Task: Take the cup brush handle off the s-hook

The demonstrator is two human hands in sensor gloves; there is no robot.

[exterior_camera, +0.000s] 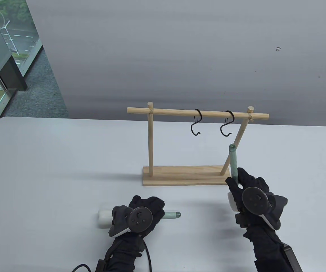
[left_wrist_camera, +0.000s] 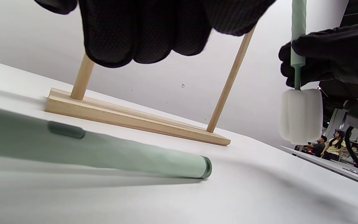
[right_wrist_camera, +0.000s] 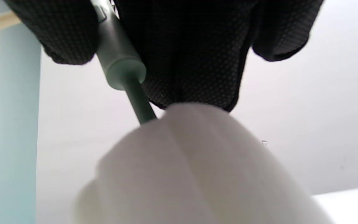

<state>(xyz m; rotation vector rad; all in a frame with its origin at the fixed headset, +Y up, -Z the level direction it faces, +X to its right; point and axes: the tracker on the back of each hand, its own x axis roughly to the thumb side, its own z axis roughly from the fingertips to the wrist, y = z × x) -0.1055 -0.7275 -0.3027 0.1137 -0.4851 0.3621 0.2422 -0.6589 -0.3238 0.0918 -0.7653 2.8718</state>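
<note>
A wooden rack (exterior_camera: 185, 175) carries two black S-hooks, left (exterior_camera: 196, 126) and right (exterior_camera: 227, 126), both bare. My right hand (exterior_camera: 238, 181) grips a green cup brush handle (exterior_camera: 233, 161) upright, just below and right of the right hook and clear of it. Its white sponge head (exterior_camera: 231, 201) hangs under my fist, and it also shows in the right wrist view (right_wrist_camera: 197, 168). A second brush (exterior_camera: 171, 215) lies flat on the table. My left hand (exterior_camera: 148, 208) hovers over it, and its fingers (left_wrist_camera: 141, 31) stay clear of the handle (left_wrist_camera: 120, 154).
The rack's right post (exterior_camera: 238, 141) leans just behind the held brush. A black cable (exterior_camera: 148, 255) trails from my left wrist. The table edge runs behind the rack, with a grey wall beyond it.
</note>
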